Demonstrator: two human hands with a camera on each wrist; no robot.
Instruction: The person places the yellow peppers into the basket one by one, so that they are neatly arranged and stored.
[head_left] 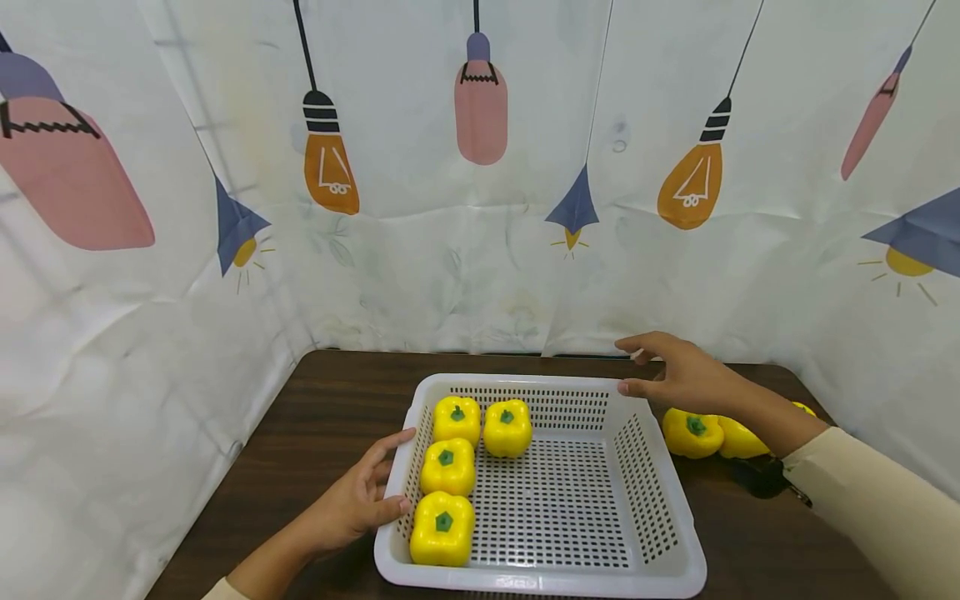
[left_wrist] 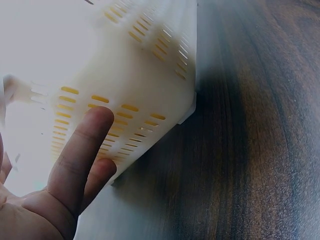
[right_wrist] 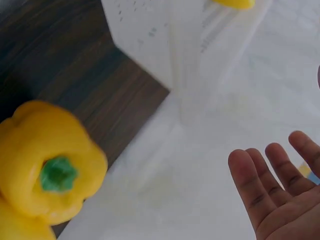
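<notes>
A white perforated plastic basket holds several yellow bell peppers with green stems, grouped along its left side and back left corner. My left hand is at the basket's left side, thumb and index fingertip at the rim. In the left wrist view, straight fingers lie against the slotted outer wall. Over the back right corner my right hand hovers with fingers extended and nothing in them. Beside the basket's right wall, a bell pepper lies near others, partly hidden by the right forearm.
The basket stands on a dark wood-grain table. A white cloth printed with hanging lamps surrounds the table's back and sides. Under the right wrist is a dark object, partly covered by the sleeve.
</notes>
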